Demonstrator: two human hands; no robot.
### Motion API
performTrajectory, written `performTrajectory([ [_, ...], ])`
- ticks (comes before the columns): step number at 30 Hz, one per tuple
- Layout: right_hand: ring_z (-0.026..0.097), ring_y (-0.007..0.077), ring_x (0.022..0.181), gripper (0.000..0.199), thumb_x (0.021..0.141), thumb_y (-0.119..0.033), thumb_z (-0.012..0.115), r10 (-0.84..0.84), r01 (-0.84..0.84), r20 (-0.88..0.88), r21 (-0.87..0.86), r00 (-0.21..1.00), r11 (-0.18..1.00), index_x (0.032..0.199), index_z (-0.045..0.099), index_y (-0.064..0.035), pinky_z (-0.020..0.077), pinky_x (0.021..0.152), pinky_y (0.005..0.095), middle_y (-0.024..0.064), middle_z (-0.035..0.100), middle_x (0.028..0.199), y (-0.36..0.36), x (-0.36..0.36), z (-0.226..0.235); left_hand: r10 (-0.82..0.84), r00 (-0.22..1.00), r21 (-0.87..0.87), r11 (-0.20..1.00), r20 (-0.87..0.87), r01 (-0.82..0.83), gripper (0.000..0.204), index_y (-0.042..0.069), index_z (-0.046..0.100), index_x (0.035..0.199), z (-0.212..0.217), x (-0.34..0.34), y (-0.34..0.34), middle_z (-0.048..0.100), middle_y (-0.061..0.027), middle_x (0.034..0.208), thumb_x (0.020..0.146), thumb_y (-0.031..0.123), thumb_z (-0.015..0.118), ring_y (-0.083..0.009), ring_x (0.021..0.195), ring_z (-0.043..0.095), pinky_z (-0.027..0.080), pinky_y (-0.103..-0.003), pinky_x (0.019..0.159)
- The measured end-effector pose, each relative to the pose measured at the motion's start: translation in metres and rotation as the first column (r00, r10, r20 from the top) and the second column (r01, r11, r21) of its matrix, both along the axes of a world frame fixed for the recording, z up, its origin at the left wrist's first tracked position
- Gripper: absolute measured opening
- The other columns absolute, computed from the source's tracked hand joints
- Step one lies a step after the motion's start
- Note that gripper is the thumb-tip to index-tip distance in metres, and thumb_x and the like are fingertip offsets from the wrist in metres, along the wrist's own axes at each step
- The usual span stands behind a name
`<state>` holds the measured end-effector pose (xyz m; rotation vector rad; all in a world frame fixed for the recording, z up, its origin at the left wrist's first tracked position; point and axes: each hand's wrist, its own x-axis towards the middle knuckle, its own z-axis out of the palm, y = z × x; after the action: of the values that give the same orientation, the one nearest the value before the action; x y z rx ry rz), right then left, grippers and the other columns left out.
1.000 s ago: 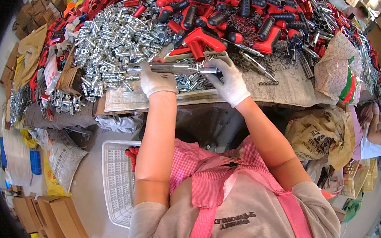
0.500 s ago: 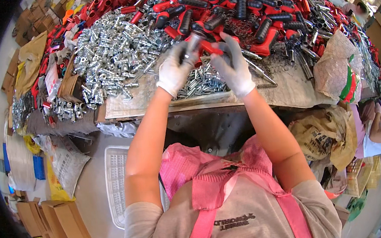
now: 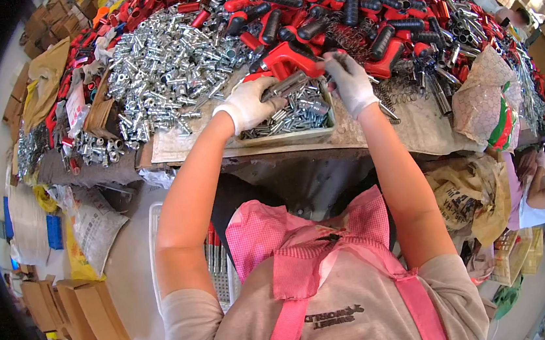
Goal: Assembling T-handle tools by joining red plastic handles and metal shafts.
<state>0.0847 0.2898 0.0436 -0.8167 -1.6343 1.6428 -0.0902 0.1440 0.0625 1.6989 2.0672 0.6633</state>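
Metal tube (image 3: 287, 84) is resting in the gloved left hand (image 3: 253, 103) in the head view, that grip holding it at a tilt above a tray (image 3: 289, 137) of small silver pins (image 3: 278, 125). Near the tray's right side, the gloved right hand (image 3: 351, 82) is hovering with fingers partly curled; whether its grip is holding anything, I cannot tell. Beyond both hands, red-and-black handles (image 3: 352, 6) are piling up on the bench (image 3: 181, 144), silver fittings (image 3: 167, 65) lying heaped to their left.
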Motion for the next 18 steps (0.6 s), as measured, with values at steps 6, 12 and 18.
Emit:
performTrajectory([
  [6,0.062,0.0210,0.073,0.044,0.088,-0.027,0.059,-0.082,0.022,0.059,0.666,0.995,0.746,0.123,0.049,-0.0032,0.0508,0.069,0.0339,0.0200,0.060,0.096,-0.016,-0.010,-0.004,-0.033,0.999,0.095,0.995,-0.043,0.037,0.046,0.003,0.058,0.111,0.005,0.005,0.008,0.063,-0.0221,0.100,0.078,0.034,0.065,-0.0359,0.099,0.059,0.045,-0.041,0.085],
  [12,0.049,0.0090,0.049,0.025,0.091,-0.029,0.059,0.198,-0.205,-0.075,-0.089,0.977,0.975,0.099,0.051,-0.0064,0.0381,0.040,0.0235,0.0036,0.056,0.068,-0.026,-0.007,0.003,-0.057,0.958,-0.106,0.990,0.281,0.090,0.048,0.003,0.050,0.124,0.025,0.010,-0.001,0.064,-0.0118,0.089,0.086,0.029,0.062,-0.0150,0.072,0.061,0.048,-0.028,0.067],
  [18,0.048,0.0101,0.051,0.030,0.093,-0.034,0.051,0.182,-0.218,-0.147,-0.278,0.972,0.935,0.100,0.052,-0.0057,0.0397,0.042,0.0244,0.0052,0.057,0.069,-0.022,-0.013,0.001,0.188,0.263,-0.134,0.969,0.946,-0.209,0.039,0.012,0.058,0.112,-0.003,0.009,-0.038,0.062,-0.0009,0.082,0.093,0.044,0.047,-0.0073,0.060,0.054,0.040,-0.022,0.053],
])
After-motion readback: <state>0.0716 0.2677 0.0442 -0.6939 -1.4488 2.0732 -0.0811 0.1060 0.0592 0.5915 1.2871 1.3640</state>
